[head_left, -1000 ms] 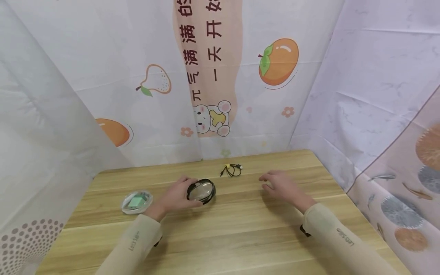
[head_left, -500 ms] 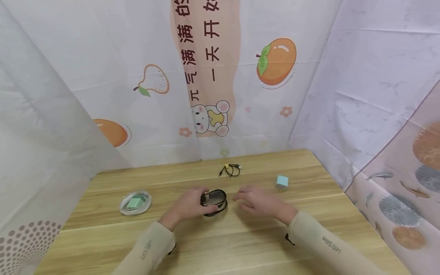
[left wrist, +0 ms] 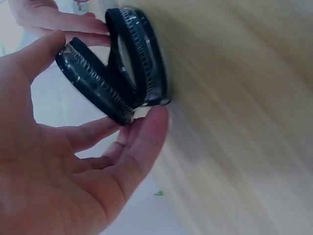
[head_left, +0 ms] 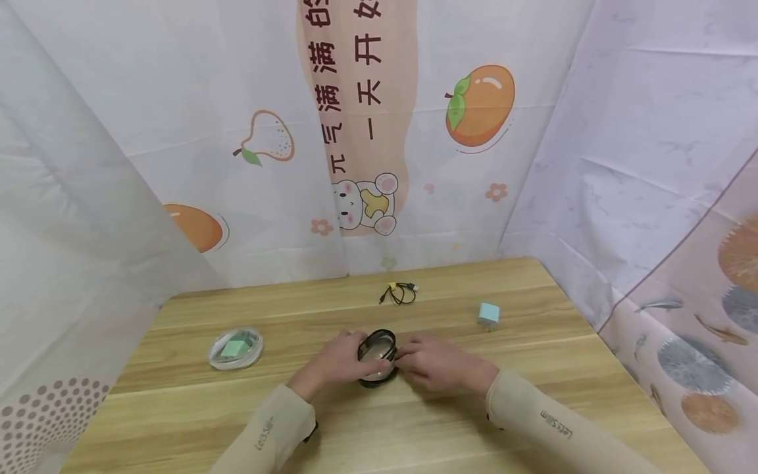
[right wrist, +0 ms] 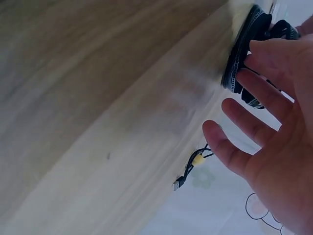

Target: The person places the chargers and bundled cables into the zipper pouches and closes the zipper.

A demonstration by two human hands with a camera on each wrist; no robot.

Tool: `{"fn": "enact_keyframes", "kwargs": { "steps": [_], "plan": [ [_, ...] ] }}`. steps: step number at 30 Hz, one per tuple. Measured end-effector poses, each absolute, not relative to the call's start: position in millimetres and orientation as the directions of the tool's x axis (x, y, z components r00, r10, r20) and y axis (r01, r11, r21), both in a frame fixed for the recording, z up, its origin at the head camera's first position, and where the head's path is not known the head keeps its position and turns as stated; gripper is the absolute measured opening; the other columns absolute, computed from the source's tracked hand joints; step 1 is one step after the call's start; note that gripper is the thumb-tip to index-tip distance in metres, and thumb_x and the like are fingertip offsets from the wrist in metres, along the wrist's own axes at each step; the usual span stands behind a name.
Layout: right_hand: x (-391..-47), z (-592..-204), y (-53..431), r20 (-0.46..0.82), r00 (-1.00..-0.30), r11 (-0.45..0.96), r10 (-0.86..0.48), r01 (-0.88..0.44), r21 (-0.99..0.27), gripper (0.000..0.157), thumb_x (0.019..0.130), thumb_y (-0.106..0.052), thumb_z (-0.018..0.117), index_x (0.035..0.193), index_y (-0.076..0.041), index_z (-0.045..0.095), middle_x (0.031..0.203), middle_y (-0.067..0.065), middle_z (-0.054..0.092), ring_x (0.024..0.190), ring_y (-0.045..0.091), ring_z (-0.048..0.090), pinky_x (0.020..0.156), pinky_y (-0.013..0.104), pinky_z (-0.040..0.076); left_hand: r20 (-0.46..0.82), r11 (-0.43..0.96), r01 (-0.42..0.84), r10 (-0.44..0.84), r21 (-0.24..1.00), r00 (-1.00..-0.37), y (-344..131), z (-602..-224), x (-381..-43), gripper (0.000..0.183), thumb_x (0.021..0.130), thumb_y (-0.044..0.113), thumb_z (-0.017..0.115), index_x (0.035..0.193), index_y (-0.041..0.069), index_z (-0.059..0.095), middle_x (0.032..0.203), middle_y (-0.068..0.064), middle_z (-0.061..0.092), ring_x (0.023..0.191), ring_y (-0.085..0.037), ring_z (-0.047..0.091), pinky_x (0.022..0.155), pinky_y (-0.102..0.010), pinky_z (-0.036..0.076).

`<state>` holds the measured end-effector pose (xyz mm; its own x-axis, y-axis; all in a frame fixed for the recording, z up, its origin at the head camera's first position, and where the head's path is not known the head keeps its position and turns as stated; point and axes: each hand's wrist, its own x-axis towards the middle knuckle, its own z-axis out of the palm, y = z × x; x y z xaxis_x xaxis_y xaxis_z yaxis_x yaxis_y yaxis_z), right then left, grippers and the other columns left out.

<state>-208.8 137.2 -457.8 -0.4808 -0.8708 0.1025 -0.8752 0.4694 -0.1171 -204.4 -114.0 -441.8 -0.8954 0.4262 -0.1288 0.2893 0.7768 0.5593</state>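
Note:
A small clear zip case with black zippered edges stands at the middle of the table, its two halves parted. My left hand holds it from the left, thumb and fingertips on its rim. From the right, my right hand pinches the near rim of the case with thumb and forefinger. In the right wrist view, the other fingers spread away from the case. The left wrist view shows the black zipper of one half resting on the wood and the other half tilted up.
A light-blue charger plug sits at the right. Behind the case lies a short black USB cable with a yellow tie. On the left, a coiled white cable surrounds a green block. Printed cloth hangs behind the wooden table.
My left hand has carried the case rightward and nearer. The right hand has moved left from the charger plug, which it earlier hid, to the case's right rim.

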Motion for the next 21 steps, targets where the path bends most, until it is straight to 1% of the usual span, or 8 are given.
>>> {"fn": "enact_keyframes", "kwargs": {
  "steps": [2, 5, 9, 12, 14, 17, 19, 21],
  "plan": [
    [-210, -459, 137, 0.077, -0.500, 0.489, -0.863, -0.864, -0.122, 0.028, 0.100, -0.020, 0.065, 0.126, -0.011, 0.071, 0.128, 0.001, 0.067, 0.120, 0.021, 0.058, 0.103, 0.038, 0.048, -0.154, 0.792, 0.281, 0.423, 0.543, -0.893, -112, -439, -204, 0.089, 0.088, 0.065, 0.067, 0.141, -0.005, 0.052, 0.130, -0.025, 0.057, 0.112, -0.034, 0.060, 0.089, -0.050, 0.052],
    [-212, -460, 137, 0.043, -0.516, 0.508, -0.856, -0.853, -0.122, 0.029, 0.101, -0.022, 0.064, 0.127, -0.011, 0.070, 0.131, 0.002, 0.066, 0.124, 0.022, 0.057, 0.107, 0.038, 0.046, -0.208, 0.815, 0.259, 0.414, 0.519, -0.886, -110, -434, -202, 0.091, 0.089, 0.064, 0.066, 0.148, -0.003, 0.045, 0.139, -0.030, 0.050, 0.119, -0.040, 0.057, 0.095, -0.054, 0.050],
    [-215, -461, 134, 0.030, -0.509, 0.503, -0.860, -0.856, -0.117, 0.028, 0.101, -0.024, 0.064, 0.124, -0.010, 0.072, 0.130, 0.003, 0.066, 0.124, 0.023, 0.058, 0.109, 0.039, 0.044, -0.264, 0.820, 0.237, 0.419, 0.521, -0.869, -110, -428, -201, 0.085, 0.093, 0.057, 0.061, 0.156, 0.006, 0.036, 0.145, -0.031, 0.046, 0.127, -0.044, 0.052, 0.099, -0.058, 0.046],
    [-217, -461, 132, 0.033, -0.501, 0.494, -0.865, -0.861, -0.121, 0.026, 0.100, -0.023, 0.066, 0.121, -0.010, 0.073, 0.127, 0.004, 0.068, 0.122, 0.023, 0.059, 0.107, 0.039, 0.045, -0.301, 0.806, 0.213, 0.431, 0.552, -0.851, -112, -425, -201, 0.081, 0.094, 0.055, 0.055, 0.159, 0.013, 0.034, 0.144, -0.025, 0.051, 0.123, -0.038, 0.056, 0.098, -0.057, 0.047],
    [-219, -459, 130, 0.032, -0.496, 0.489, -0.867, -0.862, -0.133, 0.024, 0.101, -0.023, 0.065, 0.118, -0.010, 0.075, 0.124, 0.005, 0.070, 0.120, 0.023, 0.061, 0.106, 0.039, 0.046, -0.328, 0.799, 0.187, 0.431, 0.572, -0.841, -114, -425, -202, 0.081, 0.093, 0.057, 0.051, 0.158, 0.014, 0.034, 0.140, -0.021, 0.056, 0.115, -0.032, 0.059, 0.095, -0.054, 0.048],
    [-220, -458, 126, 0.035, -0.492, 0.482, -0.870, -0.863, -0.148, 0.023, 0.102, -0.025, 0.063, 0.114, -0.011, 0.076, 0.119, 0.004, 0.072, 0.116, 0.020, 0.064, 0.105, 0.037, 0.047, -0.350, 0.786, 0.156, 0.431, 0.598, -0.832, -115, -425, -203, 0.077, 0.091, 0.058, 0.050, 0.153, 0.014, 0.039, 0.131, -0.017, 0.061, 0.101, -0.024, 0.060, 0.087, -0.049, 0.050],
    [-221, -458, 124, 0.045, -0.493, 0.481, -0.869, -0.862, -0.157, 0.022, 0.102, -0.026, 0.063, 0.108, -0.011, 0.077, 0.112, 0.002, 0.074, 0.108, 0.017, 0.066, 0.102, 0.036, 0.048, -0.356, 0.776, 0.148, 0.439, 0.613, -0.825, -116, -426, -203, 0.073, 0.091, 0.057, 0.050, 0.150, 0.014, 0.042, 0.127, -0.014, 0.062, 0.096, -0.022, 0.058, 0.084, -0.047, 0.050],
    [-221, -457, 123, 0.059, -0.512, 0.499, -0.857, -0.852, -0.157, 0.019, 0.101, -0.028, 0.064, 0.105, -0.014, 0.078, 0.107, -0.001, 0.073, 0.102, 0.015, 0.066, 0.095, 0.037, 0.052, -0.359, 0.760, 0.145, 0.455, 0.634, -0.815, -117, -426, -204, 0.070, 0.091, 0.055, 0.050, 0.147, 0.014, 0.045, 0.126, -0.011, 0.062, 0.097, -0.021, 0.057, 0.083, -0.045, 0.049]
  ]
}}
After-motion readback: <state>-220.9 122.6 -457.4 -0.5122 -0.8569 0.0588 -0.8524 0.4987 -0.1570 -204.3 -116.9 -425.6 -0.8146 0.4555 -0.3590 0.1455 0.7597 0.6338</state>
